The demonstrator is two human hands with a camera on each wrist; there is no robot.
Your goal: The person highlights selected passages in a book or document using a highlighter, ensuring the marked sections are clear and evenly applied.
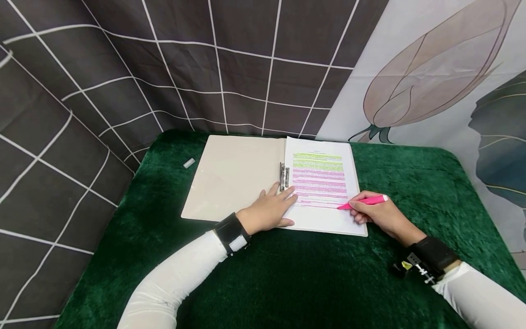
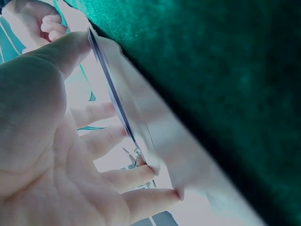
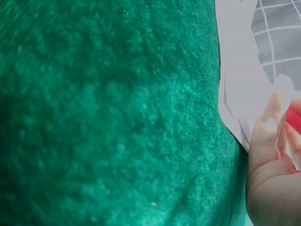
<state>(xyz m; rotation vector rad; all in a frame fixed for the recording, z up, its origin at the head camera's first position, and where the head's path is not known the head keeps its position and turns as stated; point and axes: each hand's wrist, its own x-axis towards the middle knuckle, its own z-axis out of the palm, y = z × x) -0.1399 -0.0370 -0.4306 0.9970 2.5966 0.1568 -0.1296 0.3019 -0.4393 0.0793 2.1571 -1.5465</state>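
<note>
A pink highlighter (image 1: 373, 200) is pinched in my right hand (image 1: 376, 214), its tip at the right end of a low line of text on the printed page (image 1: 320, 217). Bands of yellow and pink marking cover most of that text, yellow above and pink below. Spread fingers of my left hand (image 1: 269, 210) rest on the page's lower left and the folder's spine, just below the metal clip (image 1: 284, 176). The left wrist view shows this hand's palm (image 2: 61, 155) along the folder's edge. In the right wrist view only a bit of the red-pink highlighter (image 3: 295, 117) shows.
The open cream folder (image 1: 234, 178) lies on a green plush cloth (image 1: 287, 274). Left of it sits a small whitish block (image 1: 189, 163). Behind the table hangs a dark curtain (image 1: 242, 73) with a white grid, beside a flower-printed cloth (image 1: 345, 105).
</note>
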